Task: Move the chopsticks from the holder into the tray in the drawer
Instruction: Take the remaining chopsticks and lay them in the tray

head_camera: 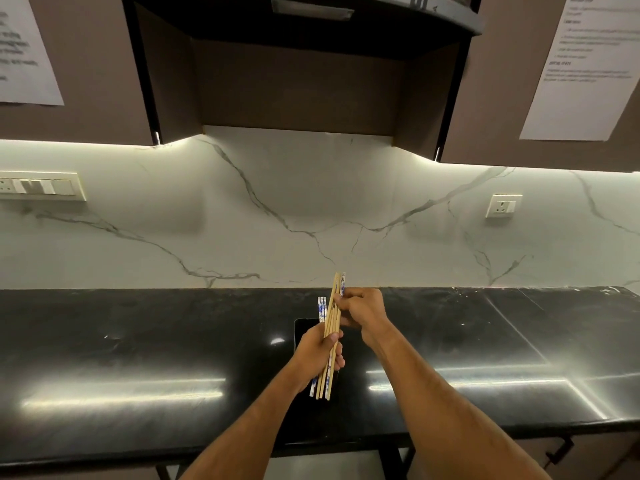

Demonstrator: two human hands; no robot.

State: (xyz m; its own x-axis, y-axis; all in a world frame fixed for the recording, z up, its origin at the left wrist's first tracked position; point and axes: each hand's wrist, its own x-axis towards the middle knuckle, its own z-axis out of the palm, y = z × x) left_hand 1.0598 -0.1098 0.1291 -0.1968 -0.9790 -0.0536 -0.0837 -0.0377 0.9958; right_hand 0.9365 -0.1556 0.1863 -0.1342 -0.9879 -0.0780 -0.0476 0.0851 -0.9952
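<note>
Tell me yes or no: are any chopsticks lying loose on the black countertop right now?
No: the chopsticks are bundled in the left hand, with the right hand gripping their tops above the countertop.

worktop (138, 341): glossy black | backsplash (311, 202): white veined marble, lit from under brown wall cabinets (69, 126) | switch panel (40, 186) left, socket (503, 205) right | printed sheets (588, 64) on cabinet fronts

Printed lines visible on two white paper sheets, one (24, 50) taped on the left cabinet door (86, 112), the other sheet (585, 64) on the right cabinet door (502, 81). All too blurred, not one word readable.
</note>
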